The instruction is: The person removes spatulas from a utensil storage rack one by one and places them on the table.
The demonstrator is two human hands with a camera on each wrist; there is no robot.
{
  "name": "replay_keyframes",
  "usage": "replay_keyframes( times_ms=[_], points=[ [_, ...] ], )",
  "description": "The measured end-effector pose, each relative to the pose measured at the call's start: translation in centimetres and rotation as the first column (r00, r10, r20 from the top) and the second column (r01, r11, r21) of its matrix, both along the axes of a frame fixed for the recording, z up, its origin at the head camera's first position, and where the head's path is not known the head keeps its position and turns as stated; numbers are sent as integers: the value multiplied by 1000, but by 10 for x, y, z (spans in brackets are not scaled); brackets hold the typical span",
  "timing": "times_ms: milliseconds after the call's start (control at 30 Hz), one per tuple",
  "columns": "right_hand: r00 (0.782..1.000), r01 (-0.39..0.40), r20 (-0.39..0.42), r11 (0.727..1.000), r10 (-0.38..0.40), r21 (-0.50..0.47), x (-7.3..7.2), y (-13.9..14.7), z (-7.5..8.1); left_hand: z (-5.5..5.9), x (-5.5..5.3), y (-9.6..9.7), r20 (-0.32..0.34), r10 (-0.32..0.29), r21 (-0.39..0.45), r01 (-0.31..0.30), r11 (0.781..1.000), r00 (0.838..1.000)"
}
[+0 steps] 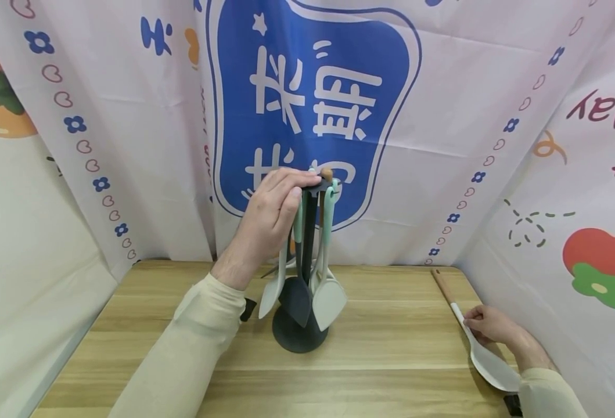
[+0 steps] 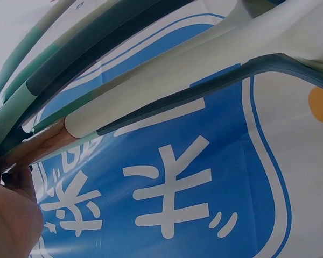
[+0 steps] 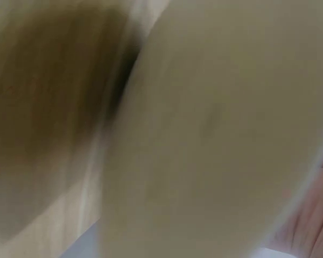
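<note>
In the head view my left hand (image 1: 273, 203) holds the top of a black utensil rack (image 1: 299, 337), fingers over the crown and thumb at its side. Around the post hang several kitchen utensils, among them a dark turner (image 1: 295, 299) and a pale spatula (image 1: 330, 305) with a mint handle. Low at the right, my right hand (image 1: 492, 325) pinches the neck of a white spatula (image 1: 495, 368) with a wooden handle, close over the table. Its broad pale head (image 3: 215, 129) fills the right wrist view, blurred. Hanging handles cross the left wrist view beside a wooden grip (image 2: 40, 142).
The wooden table (image 1: 391, 342) carries the rack near its middle. A printed white curtain (image 1: 145, 133) with a blue panel hangs behind it. More printed cloth (image 1: 589, 191) walls in the right side, close to my right arm.
</note>
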State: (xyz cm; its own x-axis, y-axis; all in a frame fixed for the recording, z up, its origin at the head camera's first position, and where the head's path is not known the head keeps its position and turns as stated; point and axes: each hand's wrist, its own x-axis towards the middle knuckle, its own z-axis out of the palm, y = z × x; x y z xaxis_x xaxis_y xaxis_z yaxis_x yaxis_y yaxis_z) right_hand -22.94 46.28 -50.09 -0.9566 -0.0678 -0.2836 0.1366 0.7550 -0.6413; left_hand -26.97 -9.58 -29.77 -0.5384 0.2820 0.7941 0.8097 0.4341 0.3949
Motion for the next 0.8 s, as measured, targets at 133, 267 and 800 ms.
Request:
replay_keyframes(
  times_ms=[133, 267, 800],
  points=[
    [997, -13, -73, 997, 18, 76, -4, -5, 9, 0, 0, 0, 5, 2, 1, -2, 1000, 1000],
    [993, -18, -116, 992, 33, 126, -10, -16, 19, 0, 1, 1, 3, 2, 1, -2, 1000, 1000],
    [953, -15, -295, 979, 76, 205, -18, -102, 65, 0, 1, 0, 18, 12, 0, -12, 1000, 1000]
  ],
)
